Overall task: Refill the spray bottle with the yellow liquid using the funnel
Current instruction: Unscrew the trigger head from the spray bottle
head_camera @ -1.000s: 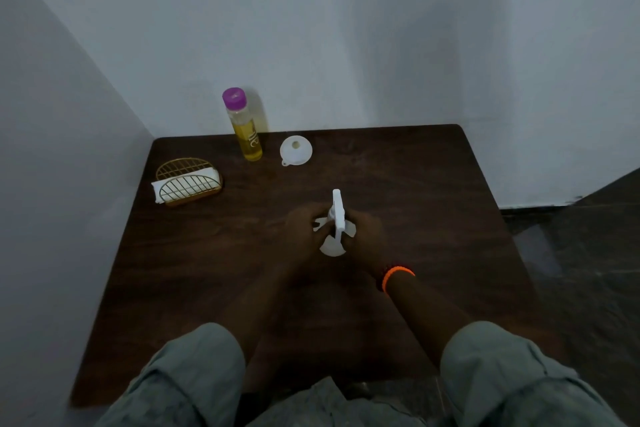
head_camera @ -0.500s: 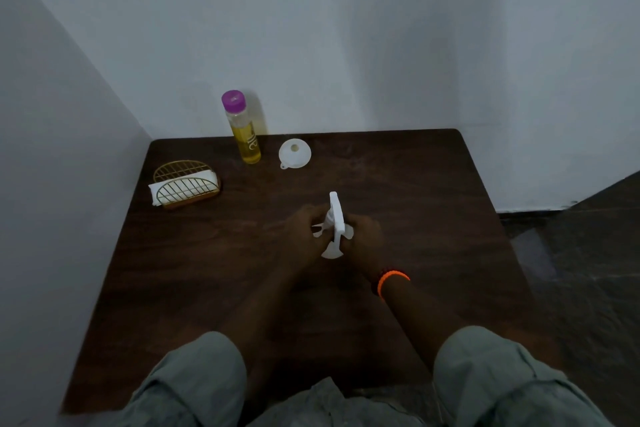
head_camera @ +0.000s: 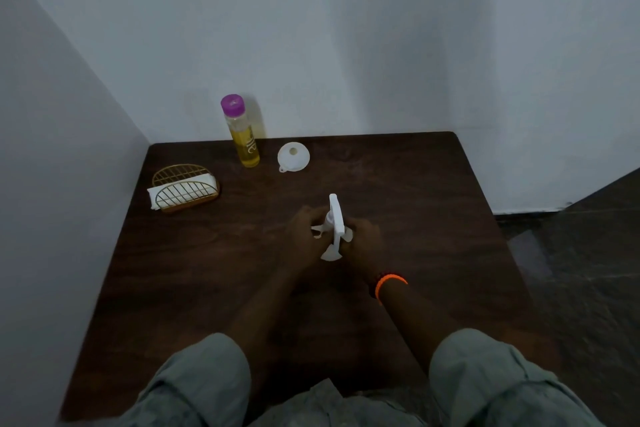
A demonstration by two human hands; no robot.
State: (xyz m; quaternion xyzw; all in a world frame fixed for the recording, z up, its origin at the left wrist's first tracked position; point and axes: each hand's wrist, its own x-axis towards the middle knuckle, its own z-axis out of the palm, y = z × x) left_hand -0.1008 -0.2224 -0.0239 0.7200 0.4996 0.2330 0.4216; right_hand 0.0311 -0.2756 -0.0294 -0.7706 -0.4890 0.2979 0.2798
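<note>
Centrally, on the dark wooden table (head_camera: pixel 398 191), both hands hold the white spray bottle (head_camera: pixel 335 224): the left hand (head_camera: pixel 306 230) and right hand (head_camera: pixel 363 239) curl their fingers around it from either side. Farther back stand the yellow-liquid bottle (head_camera: pixel 244 139) with purple cap and, beside it, the white funnel (head_camera: pixel 293 157); a wire napkin holder (head_camera: pixel 185 188) sits left.

Over the last second the white spray head (head_camera: pixel 335 215) has turned slightly between the left hand (head_camera: pixel 306 230) and right hand (head_camera: pixel 362 239), its trigger edging toward frame left, while both grips stay mid-frame on the bottle.
</note>
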